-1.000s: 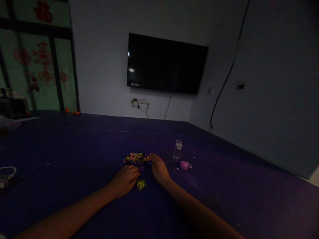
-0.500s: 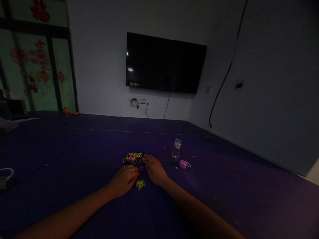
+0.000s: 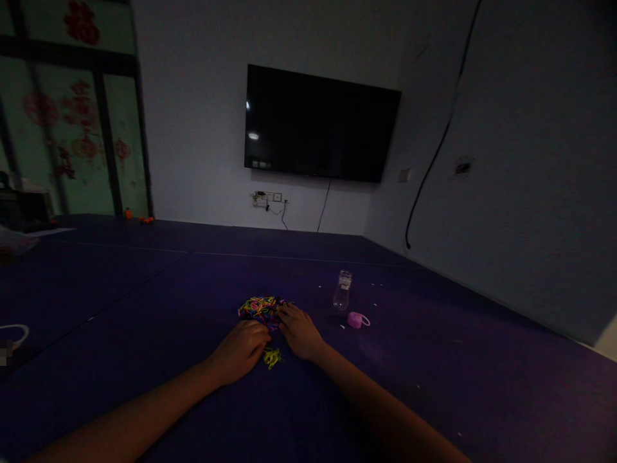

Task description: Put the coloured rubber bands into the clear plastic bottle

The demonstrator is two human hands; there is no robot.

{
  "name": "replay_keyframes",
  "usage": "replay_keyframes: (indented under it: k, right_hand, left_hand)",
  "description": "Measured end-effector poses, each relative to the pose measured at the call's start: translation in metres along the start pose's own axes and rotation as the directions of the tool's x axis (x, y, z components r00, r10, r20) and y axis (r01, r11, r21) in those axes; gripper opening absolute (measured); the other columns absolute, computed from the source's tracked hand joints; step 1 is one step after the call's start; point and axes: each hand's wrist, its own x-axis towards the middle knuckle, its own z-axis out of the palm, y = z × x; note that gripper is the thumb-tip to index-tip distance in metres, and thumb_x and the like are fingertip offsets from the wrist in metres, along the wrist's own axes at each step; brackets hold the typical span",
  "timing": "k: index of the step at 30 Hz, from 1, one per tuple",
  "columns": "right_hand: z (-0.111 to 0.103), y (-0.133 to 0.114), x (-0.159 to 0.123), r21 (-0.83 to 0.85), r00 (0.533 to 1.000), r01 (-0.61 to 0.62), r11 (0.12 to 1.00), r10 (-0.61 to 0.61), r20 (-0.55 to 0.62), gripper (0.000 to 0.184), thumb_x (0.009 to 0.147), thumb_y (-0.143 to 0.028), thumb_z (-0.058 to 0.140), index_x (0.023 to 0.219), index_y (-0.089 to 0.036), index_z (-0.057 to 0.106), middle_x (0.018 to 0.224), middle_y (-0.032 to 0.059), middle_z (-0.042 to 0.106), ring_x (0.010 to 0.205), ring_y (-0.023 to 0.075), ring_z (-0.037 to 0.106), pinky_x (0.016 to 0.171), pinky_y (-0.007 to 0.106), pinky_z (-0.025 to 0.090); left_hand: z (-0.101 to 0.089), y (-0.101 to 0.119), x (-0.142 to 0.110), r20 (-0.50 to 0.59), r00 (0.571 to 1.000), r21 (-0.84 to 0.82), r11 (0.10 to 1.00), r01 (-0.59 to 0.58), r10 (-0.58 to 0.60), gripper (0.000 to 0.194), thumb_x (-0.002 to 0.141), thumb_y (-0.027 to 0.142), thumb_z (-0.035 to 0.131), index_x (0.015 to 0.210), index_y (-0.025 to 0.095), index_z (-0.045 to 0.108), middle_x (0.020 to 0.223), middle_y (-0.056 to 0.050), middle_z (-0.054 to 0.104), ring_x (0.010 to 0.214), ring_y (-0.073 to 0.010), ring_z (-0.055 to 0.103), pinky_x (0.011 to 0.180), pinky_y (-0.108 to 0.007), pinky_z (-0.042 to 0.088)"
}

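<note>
A heap of small multicoloured elastic bands [image 3: 260, 308] lies on the dark blue-purple surface in front of me. My left hand [image 3: 242, 347] is at the near left edge of the heap, its fingers curled in and their tips hidden, so what they hold cannot be made out. On the heap's right edge rests my right hand [image 3: 299, 331], fingers stretched forward and touching the bands. Between my wrists, just below the left fingertips, sits a small separate bunch of yellow bands [image 3: 272, 357].
Right of my hands stand a clear bottle [image 3: 342, 292] and a pink cap with a loop [image 3: 355, 320]. White scraps dot the surface. A white ring-shaped handle [image 3: 22, 332] shows at the far left. Beyond are a wall-mounted television [image 3: 321, 125] and a hanging black cable [image 3: 436, 154].
Both hands stay almost in place at the heap, with only slight finger movement. The whole view has shifted very slightly.
</note>
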Motion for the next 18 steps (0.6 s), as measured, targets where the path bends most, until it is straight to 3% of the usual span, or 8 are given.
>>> replay_keyframes:
  k: [10, 18]
  right_hand:
    - [0.0032, 0.0021, 0.0003, 0.084, 0.985, 0.03, 0.996, -0.015, -0.169, 0.041, 0.089, -0.018, 0.036, 0.127, -0.017, 0.051, 0.136, 0.0101, 0.047, 0.127, 0.0208, 0.041, 0.104, 0.039, 0.035]
    - [0.0019, 0.0033, 0.0017, 0.114, 0.986, 0.063, 0.991, -0.044, -0.16, 0.039, 0.088, -0.015, 0.037, 0.123, -0.019, 0.054, 0.126, 0.0097, 0.055, 0.118, 0.0191, 0.048, 0.1, 0.036, 0.039]
  left_hand:
    - [-0.0027, 0.0028, 0.0013, 0.011, 1.0, 0.001, 1.0, 0.002, -0.002, 0.023, 0.085, 0.01, 0.042, 0.089, 0.018, 0.063, 0.091, -0.006, 0.065, 0.087, -0.0194, 0.059, 0.08, -0.035, 0.045]
    - [-0.0032, 0.0031, 0.0015, 0.012, 1.0, 0.009, 1.0, -0.008, 0.008, 0.021, 0.084, 0.01, 0.043, 0.087, 0.018, 0.062, 0.088, -0.005, 0.064, 0.085, -0.0189, 0.057, 0.078, -0.034, 0.044]
